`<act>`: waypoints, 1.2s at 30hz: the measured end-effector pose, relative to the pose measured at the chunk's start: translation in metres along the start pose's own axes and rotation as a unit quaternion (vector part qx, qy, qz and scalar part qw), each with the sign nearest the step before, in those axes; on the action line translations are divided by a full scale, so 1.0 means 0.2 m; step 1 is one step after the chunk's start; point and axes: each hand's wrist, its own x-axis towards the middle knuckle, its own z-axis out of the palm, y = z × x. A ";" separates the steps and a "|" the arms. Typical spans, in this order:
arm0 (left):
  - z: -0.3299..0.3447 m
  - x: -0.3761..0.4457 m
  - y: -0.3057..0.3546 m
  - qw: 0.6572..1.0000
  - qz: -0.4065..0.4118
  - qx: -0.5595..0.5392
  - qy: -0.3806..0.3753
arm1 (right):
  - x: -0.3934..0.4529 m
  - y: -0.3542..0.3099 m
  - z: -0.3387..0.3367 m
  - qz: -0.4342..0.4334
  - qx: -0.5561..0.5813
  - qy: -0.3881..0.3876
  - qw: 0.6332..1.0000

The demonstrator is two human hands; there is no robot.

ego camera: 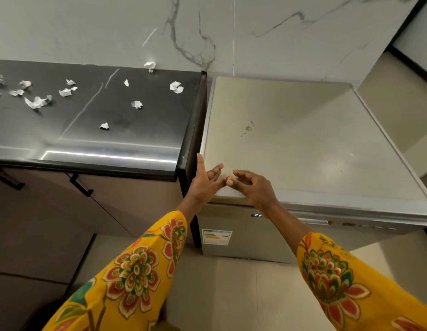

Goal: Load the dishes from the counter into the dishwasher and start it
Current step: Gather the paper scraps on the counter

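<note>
A pale marble wall (267, 32) with grey veins runs behind everything. Below it on the left is a dark, glossy counter (95, 120), flat and stone-like, with a bright strip of light reflected along its front edge. No dishes lie on the part of it that can be seen; only crumpled scraps of white paper (38, 102) are scattered across it, most toward the far left, a few near the wall. Under the counter sit brown cabinet doors (52, 211) with black bar handles (81, 185).

Just right of the counter stands the dishwasher (303, 144), a boxy, free-standing unit with a smooth, matte silver-beige top carrying a small brownish stain (248, 128). Its door is shut, so what is inside cannot be seen. On the front, a small display (257, 215) glows "P2", and an energy label (217, 237) is stuck below it. The floor (231, 295) is pale tile.

Both arms reach forward in yellow sleeves (136, 271) with a bold floral print. The left hand (206, 181) is spread, fingers straight and fanned, over the dishwasher's near left corner. The right hand (251, 185) is beside it with fingers loosely curled, gripping nothing; its fingertips meet those of the left hand above the top's front edge. Whether either hand actually rests on the top, I cannot tell.
</note>
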 end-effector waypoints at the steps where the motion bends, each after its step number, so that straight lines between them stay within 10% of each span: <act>1: 0.00 0.00 0.00 1.000 -0.002 0.001 -0.004 | 0.00 0.00 0.00 0.002 -0.001 0.006 1.000; 19: -0.87 0.21 0.03 0.967 0.087 0.148 0.188 | 0.53 -0.45 0.71 -0.048 -0.121 0.080 0.988; 36: -1.61 0.56 -0.10 0.911 0.001 0.361 0.201 | 1.01 -0.60 1.16 0.046 -0.338 0.090 0.936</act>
